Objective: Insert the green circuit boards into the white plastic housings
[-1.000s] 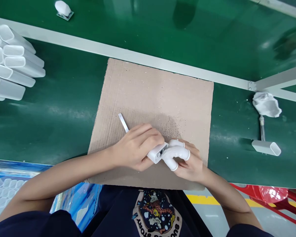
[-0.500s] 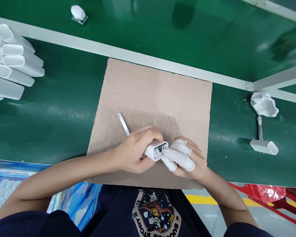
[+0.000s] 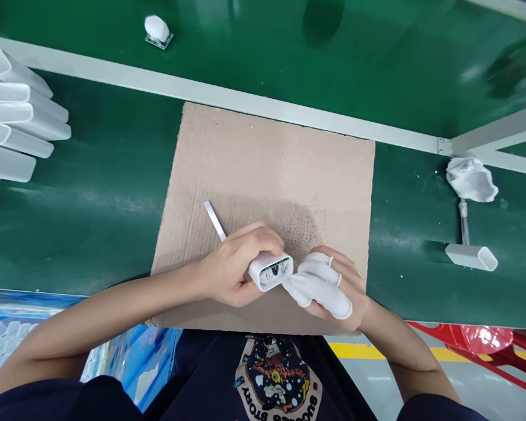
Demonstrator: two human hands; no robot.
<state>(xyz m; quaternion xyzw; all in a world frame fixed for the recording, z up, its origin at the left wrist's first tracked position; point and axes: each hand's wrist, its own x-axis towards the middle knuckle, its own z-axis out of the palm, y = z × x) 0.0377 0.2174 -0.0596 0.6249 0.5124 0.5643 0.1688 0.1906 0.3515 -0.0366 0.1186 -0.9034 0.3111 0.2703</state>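
Observation:
My left hand (image 3: 241,266) is closed around a white plastic housing (image 3: 256,270), an oval tube whose open end faces right. Just inside that opening show a green board edge and dark and metallic parts. White finger cots cover several fingers of my right hand (image 3: 333,286). Those fingers are pressed together, their tips at the right lower rim of the housing; whether something small is between them is hidden. A flat metal strip (image 3: 214,220) sticks out from behind my left hand, its lower end out of sight. Beneath both hands lies a brown cardboard sheet (image 3: 272,158), speckled with dark bits.
Several empty white housings (image 3: 33,120) are stacked at the left. On the right are a crumpled white cloth (image 3: 471,178), a thin metal tool (image 3: 464,222) and another housing (image 3: 471,256). A metal rail (image 3: 263,105) crosses behind the cardboard. A small circuit board (image 3: 160,41) with a white lump lies beyond.
The housing has shifted slightly left and its opening faces more toward me. My right fingertips have gone from within the opening to its right lower rim.

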